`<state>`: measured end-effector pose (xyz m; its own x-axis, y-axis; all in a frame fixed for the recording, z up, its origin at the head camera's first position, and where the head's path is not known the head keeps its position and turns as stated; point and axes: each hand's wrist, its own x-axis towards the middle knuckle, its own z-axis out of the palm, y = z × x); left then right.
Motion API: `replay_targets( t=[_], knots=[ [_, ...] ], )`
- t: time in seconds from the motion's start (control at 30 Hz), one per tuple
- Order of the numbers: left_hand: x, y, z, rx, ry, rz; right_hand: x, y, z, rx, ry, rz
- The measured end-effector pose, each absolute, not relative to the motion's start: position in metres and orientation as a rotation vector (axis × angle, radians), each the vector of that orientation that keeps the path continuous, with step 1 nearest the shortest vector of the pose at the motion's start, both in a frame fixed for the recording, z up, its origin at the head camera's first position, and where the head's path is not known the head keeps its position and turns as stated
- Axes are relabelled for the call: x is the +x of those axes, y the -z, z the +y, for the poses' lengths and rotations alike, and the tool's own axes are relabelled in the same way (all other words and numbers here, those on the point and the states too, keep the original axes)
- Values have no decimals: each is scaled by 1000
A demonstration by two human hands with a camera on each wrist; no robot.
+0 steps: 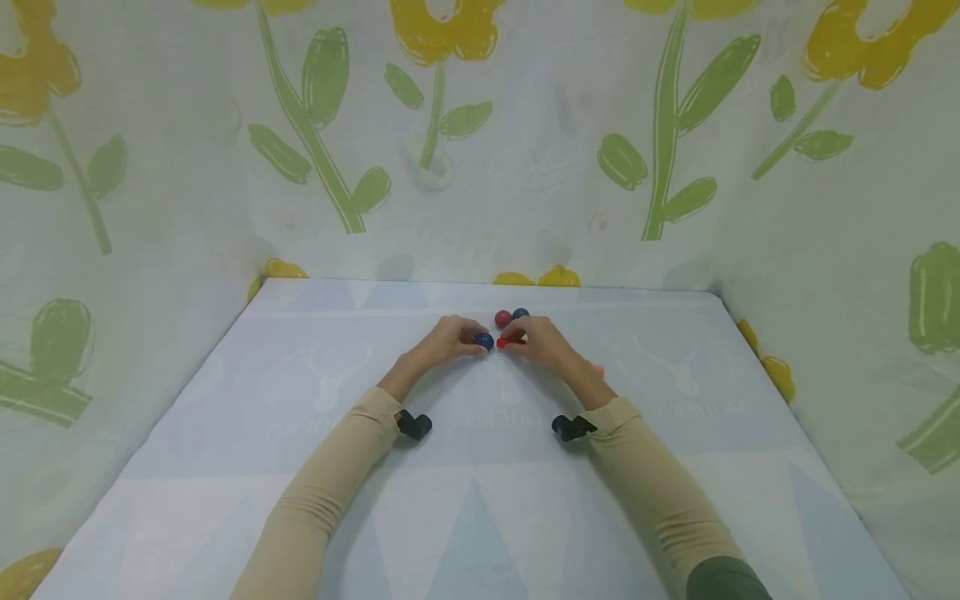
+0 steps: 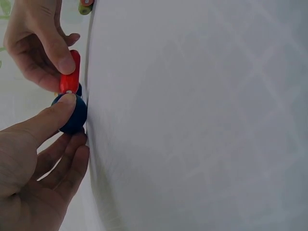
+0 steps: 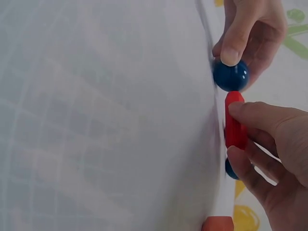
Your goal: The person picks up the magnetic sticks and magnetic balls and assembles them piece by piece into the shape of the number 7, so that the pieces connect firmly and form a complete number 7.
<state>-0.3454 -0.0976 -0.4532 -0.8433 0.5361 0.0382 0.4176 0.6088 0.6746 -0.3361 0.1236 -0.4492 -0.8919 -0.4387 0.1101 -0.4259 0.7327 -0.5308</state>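
In the head view, my left hand pinches a dark blue ball near the far middle of the table. To its right, my right hand grips a short red rod between thumb and fingers. The left wrist view shows a small silvery spot on the end of the red rod, right at the blue ball. In the right wrist view the red rod lines up with the blue ball; whether they touch, I cannot tell.
Behind the hands lie a red ball and a second blue ball. An orange-red piece lies by my right forearm. Flower-printed cloth rises behind the pale table. Black cameras sit at both wrists.
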Motion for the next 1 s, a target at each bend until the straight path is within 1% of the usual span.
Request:
replay_targets(
  t=[0.6, 0.83, 1.0],
  knots=[
    [-345, 454, -98, 806, -1032, 2677, -333, 447, 120, -736, 933, 2894],
    [-345, 455, -99, 813, -1048, 2671, -334, 450, 124, -699, 924, 2900],
    [-345, 456, -98, 809, -1049, 2672, -333, 449, 129, -718, 951, 2879]
  ],
)
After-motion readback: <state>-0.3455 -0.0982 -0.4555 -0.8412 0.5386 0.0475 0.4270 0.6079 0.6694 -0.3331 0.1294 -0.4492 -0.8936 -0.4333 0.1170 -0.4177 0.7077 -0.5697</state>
